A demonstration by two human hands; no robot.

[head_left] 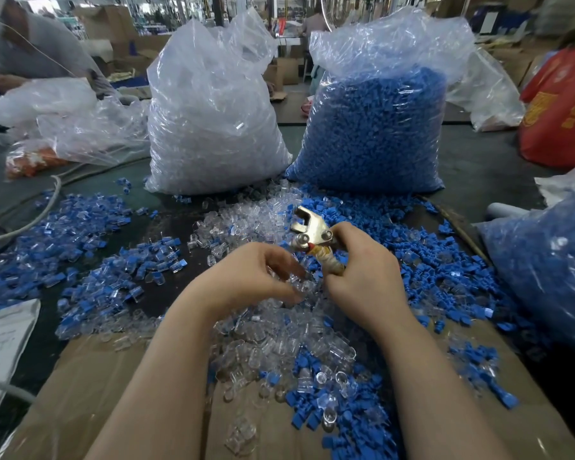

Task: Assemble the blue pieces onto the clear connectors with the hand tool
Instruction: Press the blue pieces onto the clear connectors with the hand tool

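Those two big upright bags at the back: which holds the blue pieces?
The right-hand bag, packed with blue pieces; the left-hand bag holds only clear connectors.

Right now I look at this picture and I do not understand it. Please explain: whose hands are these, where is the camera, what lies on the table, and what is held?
There is no machine here. A person works with two bare hands, and the single picture comes from a camera worn on that person's head, looking forward and down.

The right hand grips a metal hand tool by its wrapped handle, with the metal head pointing away. The left hand has curled fingers over the clear connectors; whether it pinches one I cannot tell.

On the table lie loose blue pieces and clear connectors, partly on a sheet of cardboard. Behind them stand two big plastic bags: the clear bag on the left, the blue bag on the right.
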